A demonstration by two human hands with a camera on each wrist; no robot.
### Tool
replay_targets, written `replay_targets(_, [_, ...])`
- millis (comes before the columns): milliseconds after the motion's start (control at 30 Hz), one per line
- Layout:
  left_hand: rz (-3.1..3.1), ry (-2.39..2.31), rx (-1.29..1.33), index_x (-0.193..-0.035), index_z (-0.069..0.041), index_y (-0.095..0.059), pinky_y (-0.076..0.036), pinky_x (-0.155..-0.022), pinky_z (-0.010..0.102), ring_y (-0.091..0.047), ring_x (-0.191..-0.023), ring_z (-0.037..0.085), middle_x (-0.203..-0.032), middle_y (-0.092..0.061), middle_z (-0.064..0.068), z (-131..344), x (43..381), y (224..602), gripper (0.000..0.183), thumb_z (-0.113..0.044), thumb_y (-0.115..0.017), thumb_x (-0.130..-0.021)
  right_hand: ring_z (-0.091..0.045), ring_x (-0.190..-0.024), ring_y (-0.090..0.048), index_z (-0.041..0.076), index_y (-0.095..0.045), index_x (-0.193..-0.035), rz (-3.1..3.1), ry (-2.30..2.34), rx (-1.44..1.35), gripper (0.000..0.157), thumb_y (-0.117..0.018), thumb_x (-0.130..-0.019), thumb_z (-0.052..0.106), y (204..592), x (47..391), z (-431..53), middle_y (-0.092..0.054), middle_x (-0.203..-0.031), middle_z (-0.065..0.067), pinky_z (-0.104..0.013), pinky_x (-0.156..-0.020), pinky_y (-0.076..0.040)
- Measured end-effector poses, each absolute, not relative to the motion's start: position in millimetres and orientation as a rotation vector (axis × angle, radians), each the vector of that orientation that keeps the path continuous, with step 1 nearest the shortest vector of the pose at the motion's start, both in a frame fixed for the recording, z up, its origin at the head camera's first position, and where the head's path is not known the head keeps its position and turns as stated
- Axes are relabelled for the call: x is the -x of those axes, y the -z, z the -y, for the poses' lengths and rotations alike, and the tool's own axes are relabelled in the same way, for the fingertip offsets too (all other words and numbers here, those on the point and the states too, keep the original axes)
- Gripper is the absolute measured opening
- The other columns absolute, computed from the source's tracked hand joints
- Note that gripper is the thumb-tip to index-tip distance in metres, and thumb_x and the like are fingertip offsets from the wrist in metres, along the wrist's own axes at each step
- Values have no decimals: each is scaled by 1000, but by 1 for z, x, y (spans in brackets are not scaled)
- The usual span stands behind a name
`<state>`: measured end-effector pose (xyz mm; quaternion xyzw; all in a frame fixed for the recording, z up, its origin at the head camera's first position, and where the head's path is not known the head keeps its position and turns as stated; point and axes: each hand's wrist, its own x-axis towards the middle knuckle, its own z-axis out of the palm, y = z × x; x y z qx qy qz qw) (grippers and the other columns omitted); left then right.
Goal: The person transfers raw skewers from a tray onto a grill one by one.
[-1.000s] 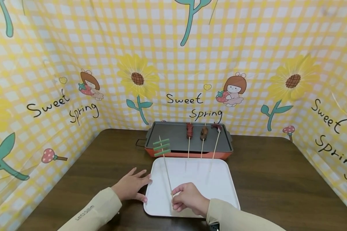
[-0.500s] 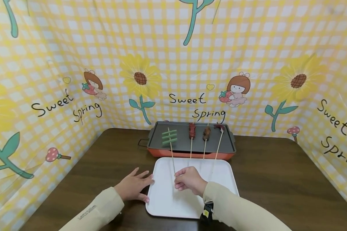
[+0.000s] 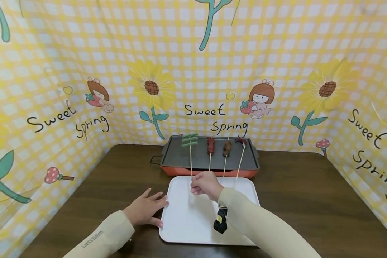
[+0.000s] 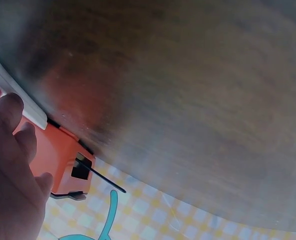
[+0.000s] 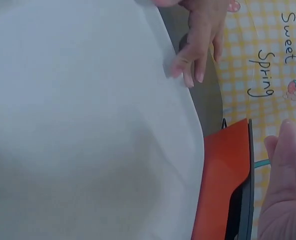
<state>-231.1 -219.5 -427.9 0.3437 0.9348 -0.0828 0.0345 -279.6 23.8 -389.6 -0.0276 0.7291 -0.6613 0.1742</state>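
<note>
In the head view my right hand (image 3: 207, 185) pinches the lower part of a wooden skewer carrying several green bean pieces (image 3: 189, 140). The pieces overlap the left part of the dark grill plate (image 3: 174, 154), with the stick running back toward me over the white tray (image 3: 193, 222). My left hand (image 3: 146, 208) has its fingers spread, tips at the tray's left rim. On the right half of the grill lie a red meat skewer (image 3: 211, 146), a brown meat skewer (image 3: 227, 148) and a dark red curled piece on a stick (image 3: 242, 142), their sticks pointing toward the tray.
The grill has an orange body (image 3: 180, 172) and a wire handle (image 3: 154, 160) at its left side. It stands on a dark wooden table (image 3: 296, 200) behind the tray. A yellow checked cloth (image 3: 200, 71) hangs around the back and sides.
My right hand has moved forward, carrying the green bean skewer from above the tray to over the grill's left part. My left hand has stayed at the tray's rim.
</note>
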Motion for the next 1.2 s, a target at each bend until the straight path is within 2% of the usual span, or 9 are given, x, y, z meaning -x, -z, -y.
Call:
replay_targets(233, [-2877, 211, -1072, -128, -10, -58, -30, -103, 59, -48, -128, 30, -136, -55, 13, 221, 230, 429, 74, -63, -59, -76, -9, -50, -58, -9, -63, -96, -2076, 1883, 37, 12, -61, -84, -8, 377, 284, -9, -62, -64, -7, -24, -53, -54])
replay_targets(467, [-2879, 179, -1067, -127, -9, -58, -30, -103, 60, -49, -127, 30, -135, -55, 14, 222, 229, 428, 74, -64, -59, -76, -9, -48, -58, -11, -65, -94, -2066, 1934, 35, 12, -60, -84, -8, 371, 291, 1, -62, -63, -8, -23, -52, -53])
replay_targets(633, [-2865, 169, -1065, -127, -10, -57, -29, -103, 59, -48, -128, 30, -135, -55, 14, 223, 229, 430, 75, -64, -59, -76, -10, -50, -58, -10, -63, -99, -2062, 1930, -23, 14, -61, -86, -5, 373, 295, 0, -62, -65, -9, -23, -52, -53])
replay_targets(867, [-2844, 122, -1042, -128, -9, -57, -29, -103, 60, -47, -129, 31, -136, -54, 15, 222, 228, 433, 75, -63, -59, -76, -10, -50, -58, -16, -61, -109, -2037, 1916, -43, 25, -60, -86, -6, 380, 297, -4, -60, -63, -7, -21, -51, -52])
replay_targets(1200, [-2866, 118, -1055, -129, -9, -57, -29, -103, 60, -47, -128, 31, -136, -54, 16, 223, 231, 433, 77, -64, -58, -75, -9, -49, -59, -17, -59, -112, -2040, 1877, -80, 27, -60, -86, -8, 383, 304, -15, -63, -69, -11, -21, -52, -52])
